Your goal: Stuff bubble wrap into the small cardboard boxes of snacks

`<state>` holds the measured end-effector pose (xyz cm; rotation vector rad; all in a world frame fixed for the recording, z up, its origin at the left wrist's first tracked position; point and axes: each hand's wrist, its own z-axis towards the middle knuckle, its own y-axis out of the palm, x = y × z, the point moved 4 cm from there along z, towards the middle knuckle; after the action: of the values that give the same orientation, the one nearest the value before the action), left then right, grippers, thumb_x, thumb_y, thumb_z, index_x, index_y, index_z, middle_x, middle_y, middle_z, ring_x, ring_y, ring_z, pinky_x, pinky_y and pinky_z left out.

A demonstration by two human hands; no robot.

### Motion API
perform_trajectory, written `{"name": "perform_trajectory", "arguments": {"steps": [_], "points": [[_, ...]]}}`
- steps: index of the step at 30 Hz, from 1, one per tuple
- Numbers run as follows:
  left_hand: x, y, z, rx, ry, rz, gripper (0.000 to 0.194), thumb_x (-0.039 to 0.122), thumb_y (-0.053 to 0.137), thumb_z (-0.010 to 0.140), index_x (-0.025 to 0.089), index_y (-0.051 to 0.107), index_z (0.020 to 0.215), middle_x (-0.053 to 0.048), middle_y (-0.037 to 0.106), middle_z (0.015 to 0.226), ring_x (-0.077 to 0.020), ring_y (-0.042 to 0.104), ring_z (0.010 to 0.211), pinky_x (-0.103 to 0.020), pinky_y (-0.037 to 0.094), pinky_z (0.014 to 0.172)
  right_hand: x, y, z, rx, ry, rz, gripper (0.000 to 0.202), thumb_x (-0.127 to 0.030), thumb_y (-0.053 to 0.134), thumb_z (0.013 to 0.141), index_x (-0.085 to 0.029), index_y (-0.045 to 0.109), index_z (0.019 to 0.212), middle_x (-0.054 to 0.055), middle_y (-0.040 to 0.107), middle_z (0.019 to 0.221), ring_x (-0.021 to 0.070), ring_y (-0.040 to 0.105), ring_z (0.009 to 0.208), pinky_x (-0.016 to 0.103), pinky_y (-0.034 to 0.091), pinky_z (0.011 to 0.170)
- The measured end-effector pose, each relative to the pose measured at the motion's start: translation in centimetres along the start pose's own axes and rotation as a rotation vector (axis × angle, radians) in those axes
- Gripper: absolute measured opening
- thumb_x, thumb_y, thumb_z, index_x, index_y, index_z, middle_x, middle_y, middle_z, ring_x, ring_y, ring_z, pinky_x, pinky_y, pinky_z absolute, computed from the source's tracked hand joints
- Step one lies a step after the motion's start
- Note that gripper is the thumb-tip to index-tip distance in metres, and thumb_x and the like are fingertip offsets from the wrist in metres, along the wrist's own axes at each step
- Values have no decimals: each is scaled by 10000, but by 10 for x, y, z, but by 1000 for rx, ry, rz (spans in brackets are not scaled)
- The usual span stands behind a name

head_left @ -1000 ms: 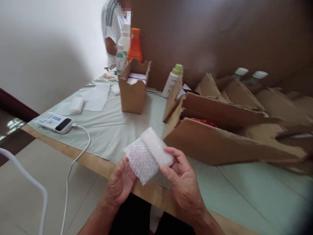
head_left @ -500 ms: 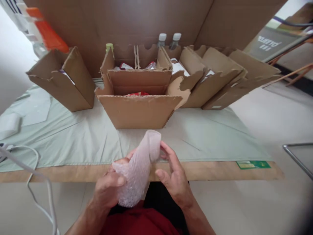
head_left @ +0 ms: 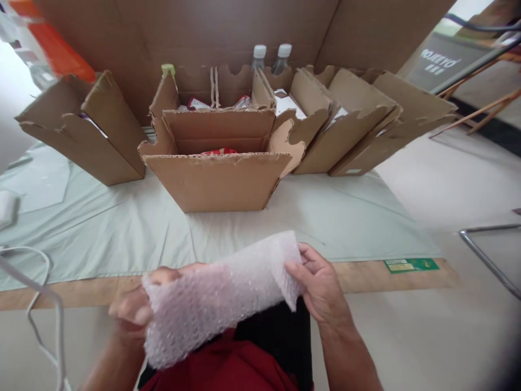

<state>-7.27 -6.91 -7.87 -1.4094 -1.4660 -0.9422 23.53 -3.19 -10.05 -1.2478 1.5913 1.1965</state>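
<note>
A length of bubble wrap (head_left: 228,293) stretches between my two hands, above my lap at the table's front edge. My left hand (head_left: 140,301) grips its left end, some fingers behind the sheet and slightly blurred. At the other end, my right hand (head_left: 319,282) pinches the folded-over corner between thumb and fingers. Something pinkish shows faintly through the wrap; whether it is my fingers or an object, I cannot tell. Beyond the hands stands a wide open cardboard box (head_left: 223,184), with a red packet (head_left: 220,151) partly visible inside.
Several narrow cardboard boxes (head_left: 362,108) stand behind and to the right, another cardboard box (head_left: 97,136) at the left. Clear bottles (head_left: 281,60) with white caps rise behind them. A white cable (head_left: 59,326) hangs at the left. A green label (head_left: 411,265) lies on the wooden edge.
The bubble wrap has swung from steep to nearly level and spread wider. My left hand moved left, my right hand moved right and closed on the far end. The view shifted slightly.
</note>
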Motion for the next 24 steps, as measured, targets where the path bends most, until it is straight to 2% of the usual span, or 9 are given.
{"name": "perform_trajectory", "arguments": {"steps": [3,5,9,11,13,15,17,20,24], "points": [[0,-16,10,-73,-142,-47,406,621,776,678,229,773,786,-111,755,803,-331,740,808,-424,599,645,-8,-21,7,215,-109,-174,423,-485,839,745,-190,697,1013,38,728,773,170,658,632,276,535,559],[-1,-20,17,-57,-148,-22,377,528,806,738,219,788,953,-87,779,904,-293,739,884,-396,598,785,-15,-29,6,331,-240,-349,399,-452,773,809,-181,694,1091,50,736,816,183,675,680,311,561,613],[-5,-19,23,8,-93,46,577,539,796,794,229,687,1268,-79,765,1091,-253,712,1012,-355,560,905,-36,-25,-11,492,-571,-741,233,-350,673,908,-192,720,1072,85,755,974,216,695,841,404,585,824],[-7,-19,22,56,-119,89,743,554,819,762,240,592,1395,-81,754,1096,-243,711,992,-333,558,859,-42,-10,-21,439,-696,-855,202,-333,645,943,-211,721,1085,92,751,1036,232,698,891,427,575,866],[-6,-19,19,107,-116,129,821,556,822,752,251,531,1456,-77,741,1099,-228,707,979,-313,548,835,-39,11,-26,291,-770,-951,291,-377,659,941,-225,699,1187,115,740,1153,283,694,1025,472,553,926],[-3,-17,17,122,-85,163,806,534,805,767,253,516,1466,-60,725,1075,-204,694,950,-291,540,814,-26,29,-25,149,-760,-1069,470,-469,710,891,-213,667,1283,157,704,1290,358,657,1153,536,523,957],[0,-14,15,128,-53,229,753,495,779,790,243,527,1453,-6,688,897,-164,654,797,-252,513,709,-11,38,-17,102,-693,-1173,508,-483,730,868,-197,675,1284,183,678,1356,397,641,1184,565,512,935],[6,-8,13,146,-3,313,690,441,750,797,227,556,1424,65,552,674,-129,517,590,-223,419,556,-1,30,-2,134,-635,-1153,236,-356,618,959,-222,746,1105,139,734,1264,338,681,1118,523,530,907],[13,-5,12,172,39,276,627,412,733,786,205,599,1363,48,587,700,-139,530,603,-238,426,565,-15,1,6,176,-609,-928,214,-343,565,985,-242,751,956,85,779,1098,266,718,1027,471,558,948]]}}
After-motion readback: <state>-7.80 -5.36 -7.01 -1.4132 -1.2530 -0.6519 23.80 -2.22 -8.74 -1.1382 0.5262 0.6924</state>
